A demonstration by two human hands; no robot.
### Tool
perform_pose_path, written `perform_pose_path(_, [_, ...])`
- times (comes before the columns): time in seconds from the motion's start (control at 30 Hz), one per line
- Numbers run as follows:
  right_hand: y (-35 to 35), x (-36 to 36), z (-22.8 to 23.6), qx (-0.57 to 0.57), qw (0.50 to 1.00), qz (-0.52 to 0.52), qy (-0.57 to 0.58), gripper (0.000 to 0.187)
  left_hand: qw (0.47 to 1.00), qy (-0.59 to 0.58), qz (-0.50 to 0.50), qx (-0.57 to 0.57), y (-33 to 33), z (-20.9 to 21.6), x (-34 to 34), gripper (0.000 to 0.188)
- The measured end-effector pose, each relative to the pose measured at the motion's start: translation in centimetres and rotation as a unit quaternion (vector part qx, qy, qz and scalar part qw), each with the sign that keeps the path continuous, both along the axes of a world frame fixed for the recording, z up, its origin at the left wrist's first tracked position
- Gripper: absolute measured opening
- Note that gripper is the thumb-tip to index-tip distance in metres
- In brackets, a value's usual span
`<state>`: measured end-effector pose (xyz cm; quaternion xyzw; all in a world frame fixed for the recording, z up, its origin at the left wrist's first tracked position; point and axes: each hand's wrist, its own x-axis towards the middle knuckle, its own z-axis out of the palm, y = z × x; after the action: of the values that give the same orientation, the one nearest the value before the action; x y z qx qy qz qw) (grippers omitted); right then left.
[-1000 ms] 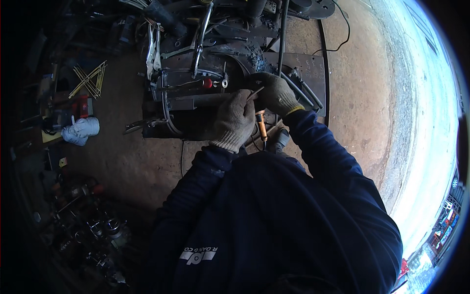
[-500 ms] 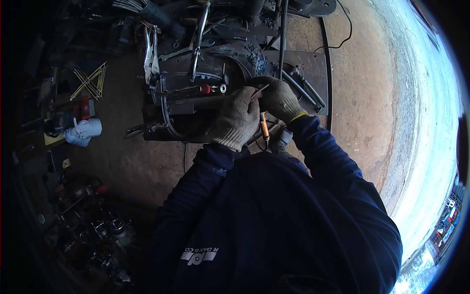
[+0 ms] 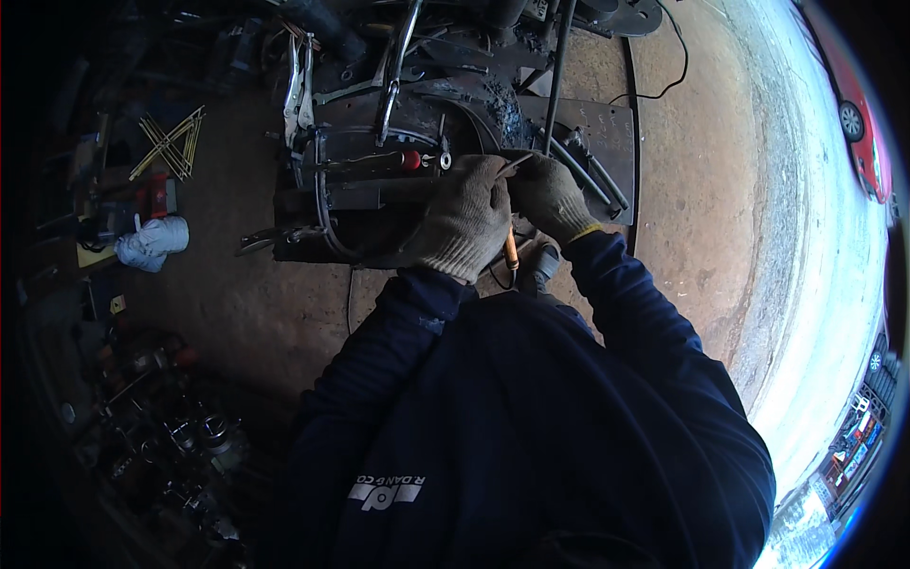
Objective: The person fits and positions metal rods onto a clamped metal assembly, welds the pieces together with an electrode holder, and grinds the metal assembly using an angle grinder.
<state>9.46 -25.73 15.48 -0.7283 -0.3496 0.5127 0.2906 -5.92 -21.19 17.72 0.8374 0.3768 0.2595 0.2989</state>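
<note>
Below your head, your dark navy long-sleeved top fills the lower middle of the view, with a small pale rectangular printed mark on its fabric near the lower edge. Beyond it spreads the brown concrete floor, bright and washed out toward the right, where a red car sits at the rim.

Up at the centre stands the dark, sooty curved steel assembly, built of bent bands and bars, resting on the floor. A flat grey steel plate lies just beside it on the right, and a silver locking clamp grips its upper left edge. On its face lies a dark tool with a round red tip.

Your left hand, in a beige knitted glove, is curled closed against the front of the assembly. Your right hand, in a darker glove with a yellow cuff, touches it, fingers pinched shut on a thin grey metal rod that slants between both hands. An orange-handled tool hangs just under the hands; which hand holds it you cannot tell.

Off to the left lie a bunched white cloth, a small red box-shaped thing, and a crossed bundle of thin yellow rods.
</note>
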Motion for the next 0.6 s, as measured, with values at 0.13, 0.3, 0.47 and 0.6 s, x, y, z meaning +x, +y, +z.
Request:
perform_pose_path(0.13, [-1.6, 0.6, -0.7, 0.056, 0.997, 0.052, -0.033, 0.039, 0.991, 0.129, -0.040, 0.025, 0.6, 0.8, 1.6, 0.012])
perform_pose_path(0.3, [-2.8, 1.9, -1.8, 0.101, 0.993, 0.052, -0.010, 0.040, 0.981, 0.182, -0.020, 0.064, 4.0, -0.3, 3.9, 0.011])
perform_pose_path(0.47, [-3.7, 2.7, -1.0, 0.088, 0.995, 0.040, -0.002, 0.039, 0.968, 0.239, 0.002, 0.072, 4.4, 0.1, 5.0, 0.018])
perform_pose_path(0.6, [-3.7, 3.3, 0.4, 0.081, 0.993, 0.083, -0.034, 0.035, 0.950, 0.308, 0.037, -0.004, 4.6, 1.3, 5.5, 0.033])
